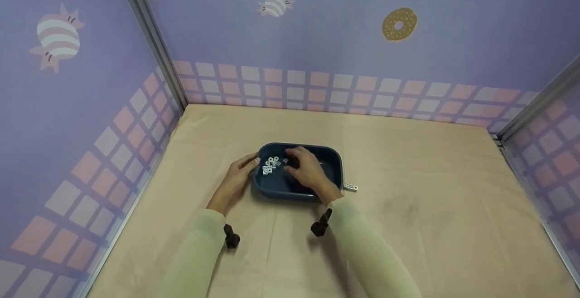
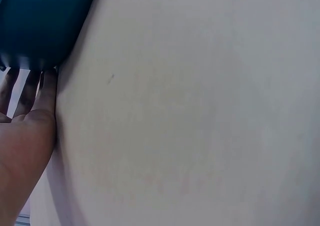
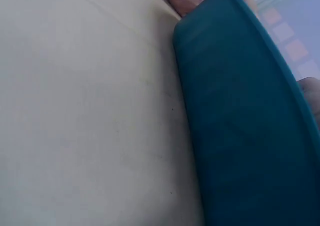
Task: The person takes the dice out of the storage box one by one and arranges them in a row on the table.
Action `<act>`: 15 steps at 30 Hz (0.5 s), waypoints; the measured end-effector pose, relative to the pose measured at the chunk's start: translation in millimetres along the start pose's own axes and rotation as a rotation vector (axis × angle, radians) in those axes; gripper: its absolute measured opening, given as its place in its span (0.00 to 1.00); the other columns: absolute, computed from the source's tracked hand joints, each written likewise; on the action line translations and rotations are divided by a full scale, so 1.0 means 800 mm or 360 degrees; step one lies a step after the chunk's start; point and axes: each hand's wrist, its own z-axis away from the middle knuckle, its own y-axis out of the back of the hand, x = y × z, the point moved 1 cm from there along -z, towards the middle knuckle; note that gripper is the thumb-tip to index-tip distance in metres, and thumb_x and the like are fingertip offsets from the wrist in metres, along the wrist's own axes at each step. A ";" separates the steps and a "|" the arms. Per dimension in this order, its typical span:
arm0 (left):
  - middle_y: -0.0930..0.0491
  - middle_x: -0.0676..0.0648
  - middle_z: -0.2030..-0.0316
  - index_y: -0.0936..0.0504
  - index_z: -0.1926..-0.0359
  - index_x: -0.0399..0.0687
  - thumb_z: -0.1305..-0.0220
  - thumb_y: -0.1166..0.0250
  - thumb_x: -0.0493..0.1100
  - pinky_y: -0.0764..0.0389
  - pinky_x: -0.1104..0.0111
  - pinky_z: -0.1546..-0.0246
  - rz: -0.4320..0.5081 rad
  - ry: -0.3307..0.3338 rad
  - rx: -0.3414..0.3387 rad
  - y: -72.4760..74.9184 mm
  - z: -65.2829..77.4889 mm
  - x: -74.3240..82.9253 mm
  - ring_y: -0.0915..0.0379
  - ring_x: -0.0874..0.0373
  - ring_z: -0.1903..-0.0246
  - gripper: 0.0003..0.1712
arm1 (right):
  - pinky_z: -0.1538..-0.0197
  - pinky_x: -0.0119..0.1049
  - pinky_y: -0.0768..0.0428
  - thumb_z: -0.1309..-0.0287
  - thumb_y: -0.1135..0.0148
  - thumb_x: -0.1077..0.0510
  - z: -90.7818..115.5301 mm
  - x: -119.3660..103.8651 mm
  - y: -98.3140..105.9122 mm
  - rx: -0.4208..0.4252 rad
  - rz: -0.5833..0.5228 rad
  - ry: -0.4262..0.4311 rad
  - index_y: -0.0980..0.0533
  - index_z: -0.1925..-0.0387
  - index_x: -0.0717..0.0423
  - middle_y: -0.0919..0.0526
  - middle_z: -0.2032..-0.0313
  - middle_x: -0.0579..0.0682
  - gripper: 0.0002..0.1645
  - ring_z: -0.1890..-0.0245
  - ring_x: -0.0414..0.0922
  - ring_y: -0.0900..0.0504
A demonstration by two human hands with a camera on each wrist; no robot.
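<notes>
A dark blue rectangular tray (image 1: 281,194) stands on the cloth. My left hand (image 1: 235,178) holds the tray's left end, thumb at the rim and fingers against the outer wall; the left wrist view shows those fingers (image 2: 46,93) at the tray's end. Small white cubes with dark marks, perhaps beads (image 1: 269,166), lie heaped in the left part of the tray. My right hand (image 1: 308,169) is inside it, thumb and fingertips apart, with one small cube (image 1: 285,160) near the gap. The right wrist view mostly shows the tray's outer wall (image 3: 235,116).
A short row of similar white cubes (image 1: 350,187) lies on the cloth just right of the tray. Beige cloth (image 1: 430,207) covers the table. Patterned purple panels (image 1: 317,31) stand at the back and both sides, joined by metal posts (image 1: 156,40).
</notes>
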 end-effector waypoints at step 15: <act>0.28 0.43 0.27 0.26 0.25 0.46 0.20 0.38 0.51 0.34 0.59 0.24 0.0088 0.0008 -0.0016 0.000 0.001 -0.004 0.33 0.49 0.27 0.29 | 0.44 0.49 0.19 0.33 0.29 0.62 0.003 0.003 -0.009 -0.0202 0.0155 -0.0045 0.15 0.53 0.58 0.17 0.54 0.53 0.09 0.52 0.51 0.21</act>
